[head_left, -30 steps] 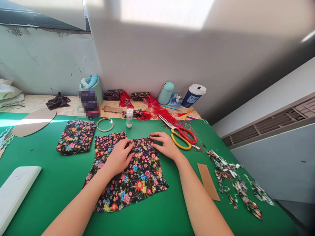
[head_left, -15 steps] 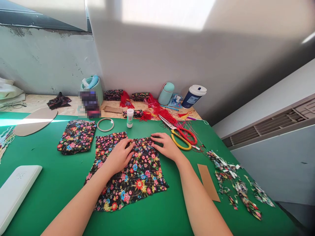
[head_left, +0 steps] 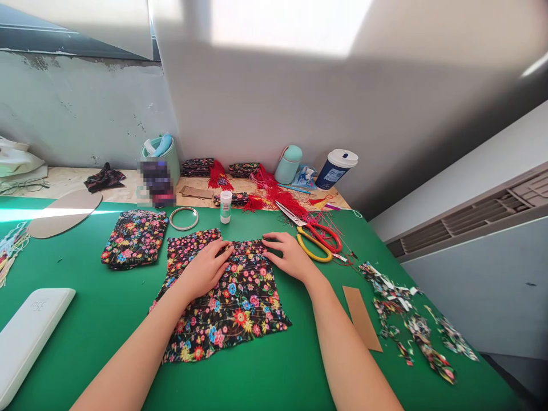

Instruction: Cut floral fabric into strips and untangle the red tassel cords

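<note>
A black floral fabric piece [head_left: 231,317] lies spread in front of me, with a folded strip along part of its far edge. My left hand [head_left: 205,268] rests over the fabric, its fingertips closed on the left part of that strip. At the strip's right end, my right hand [head_left: 289,254] holds the fabric with thumb below and forefinger above. Just beyond the cloth stands a white glue stick [head_left: 225,208]. Scissors [head_left: 319,240] with one red and one yellow handle lie past my right hand.
To the left are a folded floral fabric stack [head_left: 135,238], a metal ring [head_left: 184,218] and a white power bank [head_left: 34,342]. A brown card strip [head_left: 362,318] and fabric scraps [head_left: 422,331] lie right. A cup [head_left: 336,169], a mint bottle [head_left: 288,164] and red tassels [head_left: 278,197] line the wall.
The near edge of the fabric has drawn slightly upward, away from me. Both hands keep nearly the same place on the folded strip. The view has shifted a little.
</note>
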`<action>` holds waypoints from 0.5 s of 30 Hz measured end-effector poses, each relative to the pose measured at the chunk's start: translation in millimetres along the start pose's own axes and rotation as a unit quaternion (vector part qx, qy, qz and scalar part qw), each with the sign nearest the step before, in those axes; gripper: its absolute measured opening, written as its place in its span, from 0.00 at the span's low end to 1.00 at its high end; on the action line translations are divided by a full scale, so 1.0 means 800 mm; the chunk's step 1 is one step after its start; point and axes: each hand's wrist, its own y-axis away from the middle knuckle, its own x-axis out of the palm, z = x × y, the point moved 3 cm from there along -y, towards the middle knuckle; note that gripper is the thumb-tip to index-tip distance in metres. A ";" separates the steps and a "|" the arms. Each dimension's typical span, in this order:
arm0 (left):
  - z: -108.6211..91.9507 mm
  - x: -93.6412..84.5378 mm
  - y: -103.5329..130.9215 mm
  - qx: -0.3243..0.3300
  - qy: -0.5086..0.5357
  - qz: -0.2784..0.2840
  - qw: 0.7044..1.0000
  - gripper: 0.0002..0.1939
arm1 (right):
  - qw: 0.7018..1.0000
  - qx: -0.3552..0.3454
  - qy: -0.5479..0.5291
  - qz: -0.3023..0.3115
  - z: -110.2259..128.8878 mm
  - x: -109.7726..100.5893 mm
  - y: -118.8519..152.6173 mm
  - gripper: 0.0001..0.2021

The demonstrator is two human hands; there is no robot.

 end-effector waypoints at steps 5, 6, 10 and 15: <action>0.003 -0.011 0.003 -0.028 -0.027 -0.014 0.999 0.21 | 1.000 -0.007 0.001 -0.001 0.000 0.000 0.000 0.11; 0.004 -0.014 0.004 -0.035 -0.036 -0.014 0.999 0.20 | 1.000 -0.007 0.002 -0.001 0.000 0.000 0.000 0.11; 0.010 -0.021 0.007 -0.060 -0.063 -0.003 0.996 0.19 | 1.000 -0.008 0.006 -0.002 0.001 0.000 0.001 0.12; 0.018 -0.018 0.008 -0.060 -0.051 0.014 0.997 0.21 | 1.000 -0.008 0.006 -0.004 0.005 -0.001 0.000 0.11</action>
